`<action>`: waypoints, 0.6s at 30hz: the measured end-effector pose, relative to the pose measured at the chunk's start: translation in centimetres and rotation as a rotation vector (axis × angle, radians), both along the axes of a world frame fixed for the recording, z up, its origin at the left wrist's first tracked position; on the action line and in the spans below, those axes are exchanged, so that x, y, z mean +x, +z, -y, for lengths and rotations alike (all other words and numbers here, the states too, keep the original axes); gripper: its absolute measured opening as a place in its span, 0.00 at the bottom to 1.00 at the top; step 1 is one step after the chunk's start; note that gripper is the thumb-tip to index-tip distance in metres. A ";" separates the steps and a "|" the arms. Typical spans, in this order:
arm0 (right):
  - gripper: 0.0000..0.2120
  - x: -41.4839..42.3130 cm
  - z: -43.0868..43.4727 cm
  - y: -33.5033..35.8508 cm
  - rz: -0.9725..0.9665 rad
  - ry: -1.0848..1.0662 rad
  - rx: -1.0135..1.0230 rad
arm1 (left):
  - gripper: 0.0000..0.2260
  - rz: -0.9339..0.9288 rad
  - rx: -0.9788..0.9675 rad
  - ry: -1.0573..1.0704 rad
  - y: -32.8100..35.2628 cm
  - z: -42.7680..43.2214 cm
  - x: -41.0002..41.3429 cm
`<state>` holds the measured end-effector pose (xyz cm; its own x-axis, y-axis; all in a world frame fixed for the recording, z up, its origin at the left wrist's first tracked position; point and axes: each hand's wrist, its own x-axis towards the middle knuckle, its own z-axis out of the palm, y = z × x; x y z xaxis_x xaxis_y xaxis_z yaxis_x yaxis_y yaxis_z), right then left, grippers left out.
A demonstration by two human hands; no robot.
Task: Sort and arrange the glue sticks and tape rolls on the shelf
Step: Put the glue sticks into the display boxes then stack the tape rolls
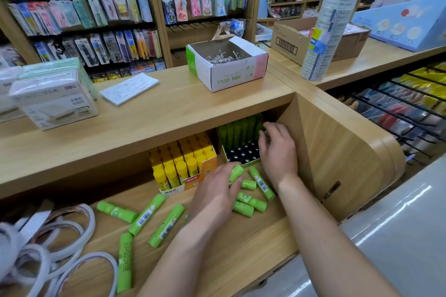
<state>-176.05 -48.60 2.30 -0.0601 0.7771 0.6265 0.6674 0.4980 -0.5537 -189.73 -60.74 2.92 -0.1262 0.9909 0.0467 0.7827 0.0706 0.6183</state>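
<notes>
Several green glue sticks (pixel 146 214) lie loose on the lower wooden shelf (pixel 241 248). My left hand (pixel 214 190) is closed around one green glue stick (pixel 236 173) just in front of a green display box (pixel 241 142) holding upright green sticks and black caps. My right hand (pixel 277 149) reaches into that box at its right side, fingers curled on a stick; what it grips is partly hidden. A box of yellow glue sticks (pixel 181 164) stands to the left. White tape rolls (pixel 60 243) lie piled at the shelf's left.
On the counter above sit a box of paper clips (pixel 226 62), a notepad (pixel 129 88), white boxed goods (pixel 53 101) and a tall stack of clear tape (pixel 325 36). A wooden side panel (pixel 337 152) closes the shelf on the right.
</notes>
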 end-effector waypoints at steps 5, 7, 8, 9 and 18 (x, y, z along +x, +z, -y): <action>0.17 0.2 0.4 0.5 0.101 0.025 -0.139 | 0.19 0.010 -0.001 0.003 -0.1 -0.1 -0.1; 0.17 0.4 0.2 1.0 0.164 0.029 -0.213 | 0.19 0.013 -0.005 0.009 -0.1 -0.1 -0.1; 0.17 0.5 0.1 1.3 0.200 0.033 -0.249 | 0.19 0.012 -0.005 0.010 0.0 -0.1 -0.1; 0.16 0.6 -0.1 1.5 0.233 0.037 -0.286 | 0.19 0.012 -0.004 0.012 0.0 -0.1 -0.1; 0.19 0.4 -0.5 2.4 0.280 0.054 -0.448 | 0.18 0.057 0.037 0.033 0.1 0.2 0.0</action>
